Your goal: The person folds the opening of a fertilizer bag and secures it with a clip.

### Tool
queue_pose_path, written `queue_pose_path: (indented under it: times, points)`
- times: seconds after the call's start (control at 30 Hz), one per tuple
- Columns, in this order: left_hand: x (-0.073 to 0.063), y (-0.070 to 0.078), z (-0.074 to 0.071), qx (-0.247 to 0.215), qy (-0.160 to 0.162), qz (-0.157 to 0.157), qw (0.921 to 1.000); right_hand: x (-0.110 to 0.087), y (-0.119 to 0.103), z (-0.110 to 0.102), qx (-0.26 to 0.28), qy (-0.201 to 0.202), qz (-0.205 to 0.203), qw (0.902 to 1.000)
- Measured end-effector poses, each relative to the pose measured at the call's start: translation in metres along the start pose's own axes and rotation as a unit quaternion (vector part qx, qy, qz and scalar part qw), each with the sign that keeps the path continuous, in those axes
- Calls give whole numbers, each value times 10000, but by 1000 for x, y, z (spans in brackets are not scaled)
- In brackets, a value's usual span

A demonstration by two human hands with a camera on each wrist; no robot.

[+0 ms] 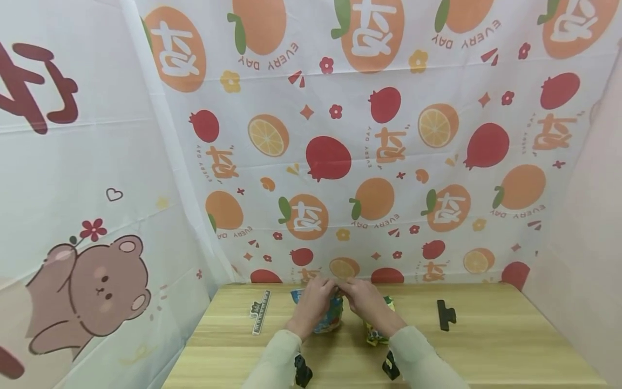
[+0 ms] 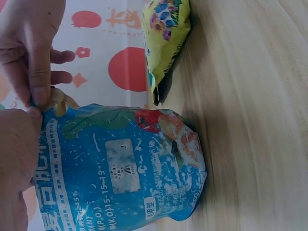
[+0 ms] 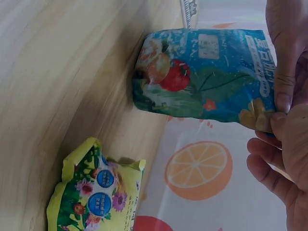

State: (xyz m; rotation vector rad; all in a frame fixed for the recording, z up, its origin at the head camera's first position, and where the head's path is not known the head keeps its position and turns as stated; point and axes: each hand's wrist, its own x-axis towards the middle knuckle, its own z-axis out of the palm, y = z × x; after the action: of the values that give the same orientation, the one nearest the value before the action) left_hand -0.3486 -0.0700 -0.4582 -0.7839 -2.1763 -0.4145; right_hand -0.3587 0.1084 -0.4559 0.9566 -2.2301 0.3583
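Note:
A blue fertilizer bag (image 2: 103, 163), printed with vegetables and a white label, stands on the table with its top edge up. My left hand (image 1: 313, 302) pinches that top edge between thumb and fingers. Close beside it, my right hand (image 1: 366, 300) pinches the bag's top corner, thumb against the film and other fingers spread loosely behind, as the right wrist view shows. Both hands meet over the bag in the head view and partly cover it. A yellow-green bag with printed flowers (image 3: 96, 192) lies to its right, partly behind my right forearm in the head view.
On the wooden table (image 1: 500, 335), a white ruler-like strip with a dark clip (image 1: 261, 312) lies at left. A black clip (image 1: 445, 315) lies at right. Small black objects show beside both cuffs. A fruit-printed cloth (image 1: 413, 162) hangs along the table's back edge.

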Motion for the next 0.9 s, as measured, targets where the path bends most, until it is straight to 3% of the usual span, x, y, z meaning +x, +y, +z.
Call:
queue_pose_path:
  times: [0.3,0.57,0.77,0.9]
  points:
    - [2,-1,-5,585,-454,122,9972,3,0,0,-192,-112,-4,9998]
    - [5,-5,-4,836,-294,470,9950,5,0,0,-304,59,31,9995]
    - [5,-6,-5,688,-261,366,9966,5,0,3,-403,140,-25,9991]
    - [5,-4,-2,912,-302,333,9948,2,1,5,-448,95,61,9989]
